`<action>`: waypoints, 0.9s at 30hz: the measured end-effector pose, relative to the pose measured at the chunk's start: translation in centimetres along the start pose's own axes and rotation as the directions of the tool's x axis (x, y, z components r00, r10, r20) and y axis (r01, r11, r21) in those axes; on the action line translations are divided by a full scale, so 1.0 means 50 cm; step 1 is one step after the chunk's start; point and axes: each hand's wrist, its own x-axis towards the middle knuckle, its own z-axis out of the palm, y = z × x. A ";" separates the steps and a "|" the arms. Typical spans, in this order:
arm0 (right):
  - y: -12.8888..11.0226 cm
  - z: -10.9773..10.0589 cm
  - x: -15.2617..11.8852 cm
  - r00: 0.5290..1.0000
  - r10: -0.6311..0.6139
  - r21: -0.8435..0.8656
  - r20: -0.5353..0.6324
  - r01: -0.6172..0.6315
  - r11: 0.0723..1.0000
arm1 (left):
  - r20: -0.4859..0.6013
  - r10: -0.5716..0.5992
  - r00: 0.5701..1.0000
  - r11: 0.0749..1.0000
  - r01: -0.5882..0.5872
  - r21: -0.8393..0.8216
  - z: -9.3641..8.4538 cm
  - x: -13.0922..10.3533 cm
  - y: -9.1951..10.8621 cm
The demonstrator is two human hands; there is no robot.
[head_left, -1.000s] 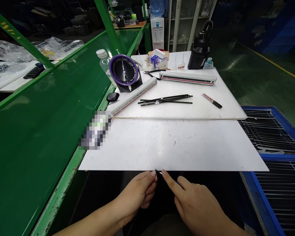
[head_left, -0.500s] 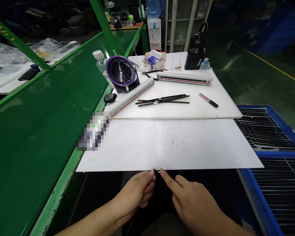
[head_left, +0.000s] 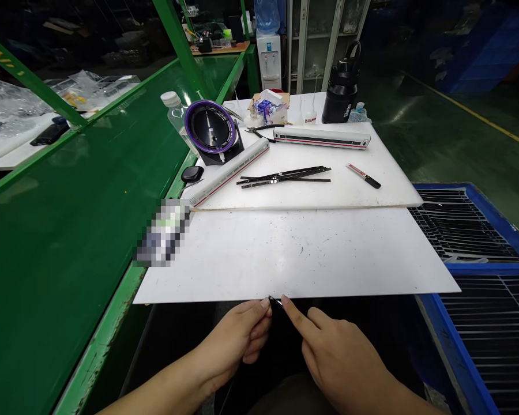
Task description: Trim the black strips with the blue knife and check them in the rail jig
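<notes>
A white desk [head_left: 225,248] adjoins a green partition [head_left: 64,213] with worn paint along its lower rail, inside a dim workshop. Green posts [head_left: 179,40] rise above the partition, and beyond it at left a second white table [head_left: 8,153] bears crumpled clear plastic [head_left: 8,98]. A water dispenser [head_left: 269,60] topped with a blue bottle [head_left: 267,16] stands at the back, just beside a pale-framed cabinet [head_left: 318,37] with shelves. At right, a yellow line [head_left: 471,112] crosses the dark green floor [head_left: 419,124], which catches a streak of light, while blue bins [head_left: 493,52] recede into shadow.
</notes>
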 end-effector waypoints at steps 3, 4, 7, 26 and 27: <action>0.000 0.000 0.000 1.000 -0.002 0.018 0.005 0.002 1.000 | 0.002 0.002 1.000 1.000 -0.002 0.001 -0.001 0.001 -0.001; 0.000 0.002 0.000 1.000 -0.006 0.018 0.004 0.006 1.000 | 0.004 0.002 1.000 1.000 -0.002 -0.001 -0.001 0.001 -0.002; -0.001 0.011 -0.002 1.000 -0.018 0.001 -0.010 0.018 1.000 | 0.005 0.001 1.000 1.000 -0.001 -0.016 0.000 0.002 -0.004; 0.023 0.031 -0.003 0.994 -0.029 0.159 -0.105 0.046 0.986 | 0.085 -0.074 0.994 0.997 0.075 -0.012 -0.020 0.001 0.018; 0.023 0.029 -0.002 0.994 -0.031 0.154 -0.105 0.048 0.987 | 0.083 -0.073 0.994 0.997 0.075 -0.011 -0.020 0.001 0.018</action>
